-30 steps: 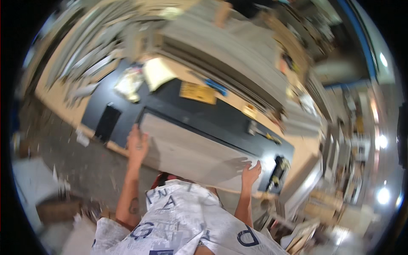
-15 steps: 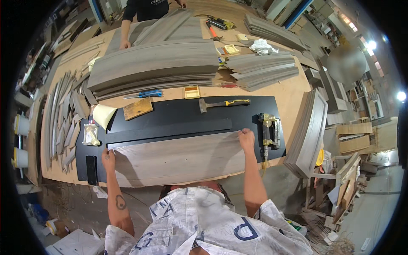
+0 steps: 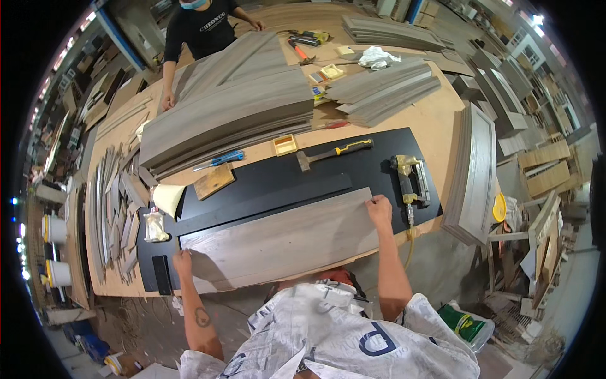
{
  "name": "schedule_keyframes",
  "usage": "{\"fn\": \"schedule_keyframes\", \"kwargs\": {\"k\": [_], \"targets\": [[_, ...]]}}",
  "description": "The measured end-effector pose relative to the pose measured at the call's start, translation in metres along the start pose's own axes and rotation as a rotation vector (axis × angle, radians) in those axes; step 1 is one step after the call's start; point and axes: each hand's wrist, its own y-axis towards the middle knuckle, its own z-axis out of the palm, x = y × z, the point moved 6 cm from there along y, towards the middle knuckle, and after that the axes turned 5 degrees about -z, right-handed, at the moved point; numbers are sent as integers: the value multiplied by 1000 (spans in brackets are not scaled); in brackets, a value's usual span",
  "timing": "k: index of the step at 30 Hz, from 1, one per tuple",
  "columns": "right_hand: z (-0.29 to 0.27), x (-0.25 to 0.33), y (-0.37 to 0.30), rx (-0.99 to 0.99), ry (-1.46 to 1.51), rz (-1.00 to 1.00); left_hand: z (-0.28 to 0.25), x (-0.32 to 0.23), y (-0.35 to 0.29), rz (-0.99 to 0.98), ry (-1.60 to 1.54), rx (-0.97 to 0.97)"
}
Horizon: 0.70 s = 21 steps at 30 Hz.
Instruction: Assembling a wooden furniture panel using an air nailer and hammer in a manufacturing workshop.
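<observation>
A long grey wood-grain board (image 3: 284,243) lies in front of me on a black panel (image 3: 259,183), its near side close to the table's front edge. My left hand (image 3: 182,261) is closed on the board's left end, just below the far corner. At the other end, my right hand (image 3: 380,211) pinches the edge near the far right corner. A narrow black strip (image 3: 271,203) runs along the board's far side. To the right of my right hand lies a nail gun (image 3: 409,181) with a hose. A black phone-like slab (image 3: 162,275) is beside my left hand.
Beyond the board lie a hammer (image 3: 334,153), a wood block (image 3: 214,181), a small yellow box (image 3: 285,145) and a blue-handled tool (image 3: 219,160). Stacked grey boards (image 3: 227,117) stand behind them. Offcuts (image 3: 117,211) crowd the left side. A co-worker (image 3: 203,28) stands across the table.
My view has turned, so the table now appears tilted. Both hands remain at the board's ends, slightly nearer me from its far corners. The co-worker shows more fully.
</observation>
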Motion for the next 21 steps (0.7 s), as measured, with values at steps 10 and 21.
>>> {"fn": "schedule_keyframes", "kwargs": {"k": [10, 21], "targets": [[-22, -53, -65, -62, -63, 18, -27, -10, -75, -51, 79, -35], [-37, -70, -107, -4, -52, 79, -50, -22, -106, -73, 137, -81]]}}
